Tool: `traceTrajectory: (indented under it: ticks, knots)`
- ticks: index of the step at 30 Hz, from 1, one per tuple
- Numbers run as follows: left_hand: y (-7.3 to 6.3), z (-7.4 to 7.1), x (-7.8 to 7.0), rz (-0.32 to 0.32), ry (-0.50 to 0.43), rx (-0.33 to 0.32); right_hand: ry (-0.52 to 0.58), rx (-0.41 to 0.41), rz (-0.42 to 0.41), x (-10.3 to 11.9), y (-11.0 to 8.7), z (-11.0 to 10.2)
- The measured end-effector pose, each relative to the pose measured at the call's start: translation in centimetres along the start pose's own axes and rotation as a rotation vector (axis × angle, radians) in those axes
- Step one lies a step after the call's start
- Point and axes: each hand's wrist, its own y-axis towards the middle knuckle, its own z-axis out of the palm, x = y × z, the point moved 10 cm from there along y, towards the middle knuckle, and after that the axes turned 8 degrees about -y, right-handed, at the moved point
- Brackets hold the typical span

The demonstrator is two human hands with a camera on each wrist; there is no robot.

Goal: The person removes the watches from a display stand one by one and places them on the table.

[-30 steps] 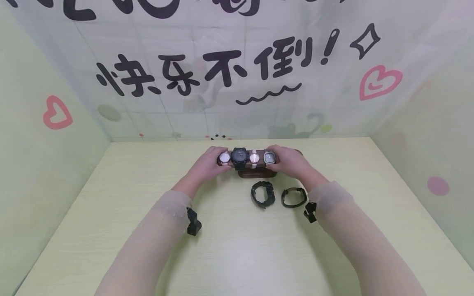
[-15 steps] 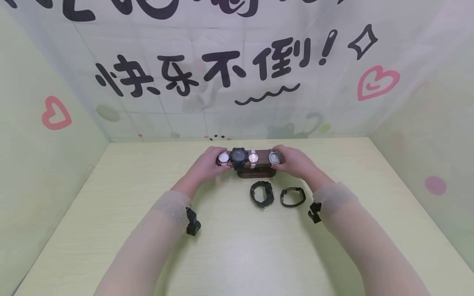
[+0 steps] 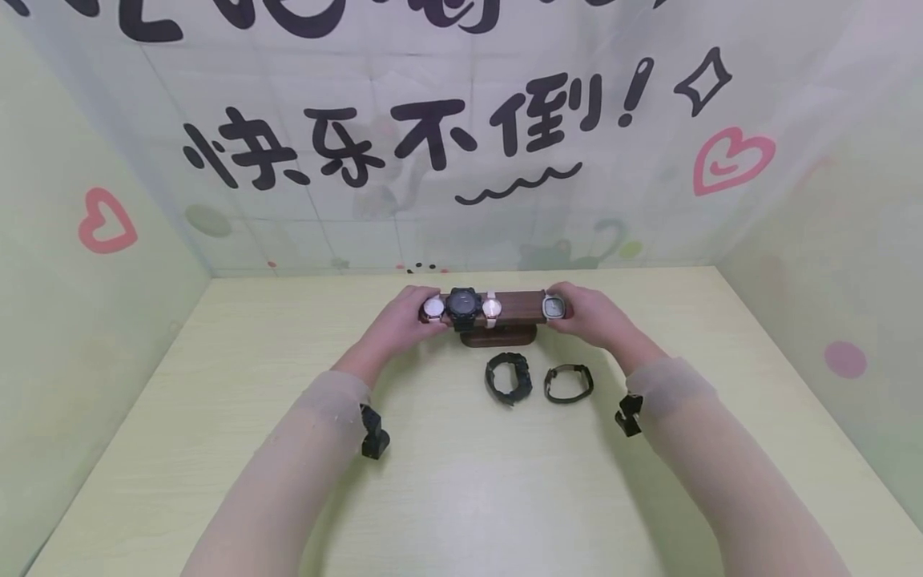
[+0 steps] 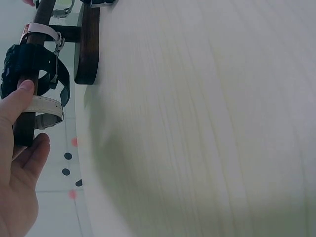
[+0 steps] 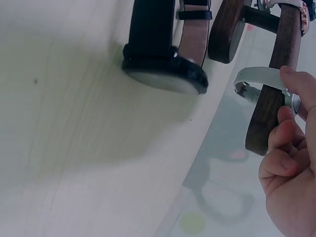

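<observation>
A dark wooden watch stand [image 3: 521, 307] with a T-shaped bar rises at the back of the table. My left hand [image 3: 400, 320] grips the bar's left end, its thumb by a white-strapped wristwatch [image 3: 434, 306]. Beside that sit a chunky black watch [image 3: 463, 302] and a small rose-gold watch [image 3: 492, 308] with a pale strap. At the right end, my right hand [image 3: 587, 314] pinches a square-faced watch [image 3: 554, 306]; its white strap [image 5: 261, 75] loops round the bar in the right wrist view. Bare wood shows between this watch and the rose-gold one.
In front of the stand's oval base [image 3: 497, 338], a chunky black watch [image 3: 522, 378] and a slimmer dark-strapped watch [image 3: 577, 398] lie on the pale wooden table [image 3: 461, 497]. Printed cloth walls [image 3: 425, 232] close in the back and sides.
My right hand has slid the square-faced watch to the right along the bar, baring wood beside the rose-gold watch. My left hand has kept its place on the left end.
</observation>
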Motion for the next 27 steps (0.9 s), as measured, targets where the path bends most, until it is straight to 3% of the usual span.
traceTrajectory:
  ticks: [27]
  knots:
    - [0.0,0.0,-0.1,0.015,0.008,-0.005,0.047,0.000,0.055,-2.9,-1.6,-0.5]
